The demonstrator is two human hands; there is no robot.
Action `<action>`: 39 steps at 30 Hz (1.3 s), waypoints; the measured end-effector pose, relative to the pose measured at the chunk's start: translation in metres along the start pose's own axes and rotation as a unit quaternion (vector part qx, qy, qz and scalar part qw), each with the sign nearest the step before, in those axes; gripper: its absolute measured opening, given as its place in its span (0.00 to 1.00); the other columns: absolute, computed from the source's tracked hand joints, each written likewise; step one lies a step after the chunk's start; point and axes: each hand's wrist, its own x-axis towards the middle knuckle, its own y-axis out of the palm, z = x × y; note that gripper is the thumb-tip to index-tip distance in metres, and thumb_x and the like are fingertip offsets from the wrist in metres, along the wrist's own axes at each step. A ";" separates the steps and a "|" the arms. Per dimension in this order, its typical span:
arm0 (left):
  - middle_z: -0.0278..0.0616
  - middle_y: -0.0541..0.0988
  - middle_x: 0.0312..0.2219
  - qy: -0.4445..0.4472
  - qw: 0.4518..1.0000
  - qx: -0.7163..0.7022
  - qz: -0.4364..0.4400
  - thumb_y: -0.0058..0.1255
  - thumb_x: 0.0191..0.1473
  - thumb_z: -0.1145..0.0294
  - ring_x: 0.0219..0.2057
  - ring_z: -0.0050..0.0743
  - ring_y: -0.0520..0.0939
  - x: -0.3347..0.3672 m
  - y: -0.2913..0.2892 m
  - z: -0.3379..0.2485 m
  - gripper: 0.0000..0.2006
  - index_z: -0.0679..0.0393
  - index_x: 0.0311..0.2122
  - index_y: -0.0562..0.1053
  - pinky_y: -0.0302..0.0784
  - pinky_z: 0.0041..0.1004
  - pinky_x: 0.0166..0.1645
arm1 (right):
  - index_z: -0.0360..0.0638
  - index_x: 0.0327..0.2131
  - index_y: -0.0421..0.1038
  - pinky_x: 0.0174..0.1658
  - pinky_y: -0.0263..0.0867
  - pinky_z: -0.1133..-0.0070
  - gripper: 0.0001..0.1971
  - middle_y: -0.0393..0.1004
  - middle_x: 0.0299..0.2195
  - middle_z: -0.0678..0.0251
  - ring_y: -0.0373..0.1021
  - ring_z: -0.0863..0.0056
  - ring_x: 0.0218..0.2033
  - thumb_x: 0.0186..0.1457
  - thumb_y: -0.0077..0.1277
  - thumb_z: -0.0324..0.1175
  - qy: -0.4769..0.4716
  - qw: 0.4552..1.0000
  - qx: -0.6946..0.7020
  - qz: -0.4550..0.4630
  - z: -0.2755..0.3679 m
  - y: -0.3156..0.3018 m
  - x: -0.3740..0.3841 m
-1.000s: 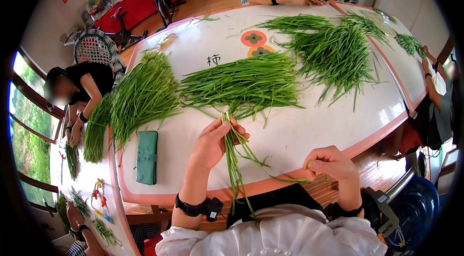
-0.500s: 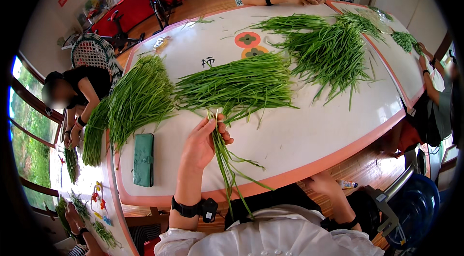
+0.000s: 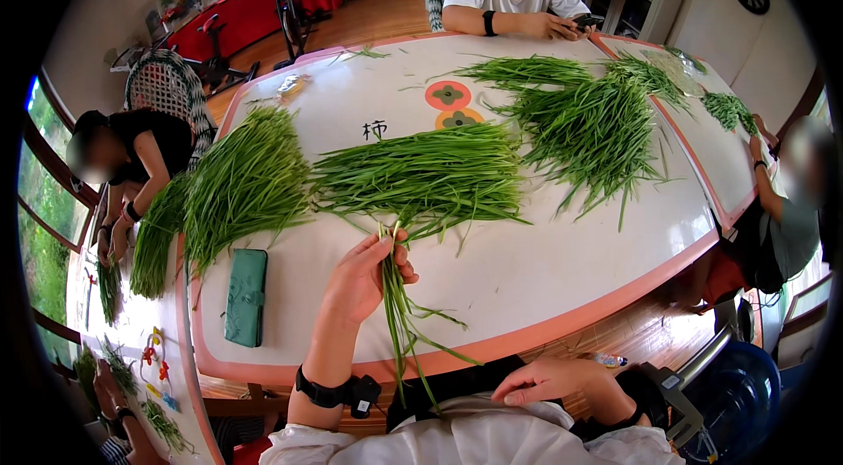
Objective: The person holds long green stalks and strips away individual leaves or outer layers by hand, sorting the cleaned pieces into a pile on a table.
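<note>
My left hand [image 3: 369,276] is closed round a small bunch of garlic chives [image 3: 400,324], just in front of the middle chive pile [image 3: 421,173]. Their pale ends stick up past my thumb and the long green leaves hang toward my lap, over the table's near edge. My right hand [image 3: 546,380] is in front of my body, by the table edge, with its fingers stretched out and nothing in it. A larger chive heap [image 3: 246,184] lies to the left, and another spread heap [image 3: 597,127] lies to the right.
A green wallet-like case [image 3: 246,298] lies on the white table [image 3: 562,281] with a pink border. One person [image 3: 518,0] sits across holding a phone; others handle greens at the left [image 3: 149,149] and right [image 3: 781,201]. A blue tub [image 3: 733,395] stands low at right.
My right hand has come up and inward from the lower right, fingers extended. My left hand still grips the chives in nearly the same place. The view has tilted slightly upward.
</note>
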 end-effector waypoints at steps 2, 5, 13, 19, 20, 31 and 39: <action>0.36 0.70 0.25 -0.003 1.000 0.001 -0.004 0.40 0.56 0.66 0.27 0.31 0.74 -0.002 0.002 -0.001 0.13 0.63 0.43 0.65 0.72 0.34 0.35 | 0.43 0.43 0.70 0.41 0.62 0.83 0.16 0.74 0.34 0.71 0.68 0.82 0.36 0.55 0.47 0.41 -0.014 0.999 0.020 -0.033 0.034 -0.011 -0.006; 0.35 0.70 0.24 -0.005 1.000 0.004 -0.010 0.41 0.56 0.65 0.27 0.31 0.73 -0.004 -0.001 -0.002 0.14 0.64 0.44 0.65 0.72 0.34 0.36 | 0.43 0.40 0.71 0.37 0.63 0.83 0.13 0.74 0.31 0.71 0.68 0.83 0.32 0.54 0.48 0.38 -0.044 0.972 -0.014 -0.230 0.059 -0.040 -0.001; 0.35 0.70 0.24 -0.007 1.000 -0.008 -0.001 0.41 0.56 0.66 0.27 0.31 0.73 0.001 -0.003 0.000 0.14 0.64 0.43 0.66 0.73 0.35 0.37 | 0.40 0.34 0.73 0.31 0.63 0.80 0.09 0.74 0.27 0.63 0.68 0.72 0.25 0.50 0.49 0.31 -0.146 0.801 -0.201 -0.545 0.063 -0.155 0.078; 0.36 0.71 0.24 -0.006 1.000 -0.017 0.005 0.40 0.57 0.68 0.27 0.31 0.75 -0.003 -0.001 -0.001 0.13 0.65 0.43 0.67 0.73 0.35 0.39 | 0.42 0.31 0.73 0.37 0.63 0.70 0.07 0.70 0.26 0.62 0.65 0.62 0.33 0.46 0.50 0.29 -0.117 0.721 -0.354 -0.584 0.067 -0.187 0.109; 0.36 0.71 0.24 -0.005 1.000 -0.017 0.007 0.40 0.57 0.68 0.27 0.31 0.75 -0.003 -0.001 -0.001 0.13 0.65 0.43 0.67 0.73 0.35 0.39 | 0.42 0.31 0.73 0.37 0.63 0.70 0.07 0.70 0.27 0.62 0.64 0.61 0.35 0.46 0.50 0.29 -0.108 0.718 -0.371 -0.580 0.066 -0.186 0.113; 0.36 0.72 0.24 -0.002 1.000 -0.023 0.007 0.40 0.56 0.68 0.26 0.31 0.75 -0.002 -0.002 -0.001 0.12 0.64 0.42 0.67 0.74 0.35 0.38 | 0.42 0.31 0.71 0.38 0.64 0.77 0.05 0.72 0.30 0.65 0.67 0.67 0.34 0.48 0.51 0.29 -0.158 0.729 -0.330 -0.579 0.078 -0.166 0.093; 0.36 0.71 0.23 -0.010 1.000 -0.002 -0.004 0.42 0.55 0.66 0.26 0.32 0.74 -0.001 0.000 0.002 0.11 0.62 0.41 0.66 0.73 0.36 0.36 | 0.37 0.38 0.68 0.32 0.65 0.84 0.11 0.72 0.30 0.69 0.69 0.84 0.32 0.55 0.46 0.34 -0.164 0.864 0.137 -0.457 0.053 -0.141 0.042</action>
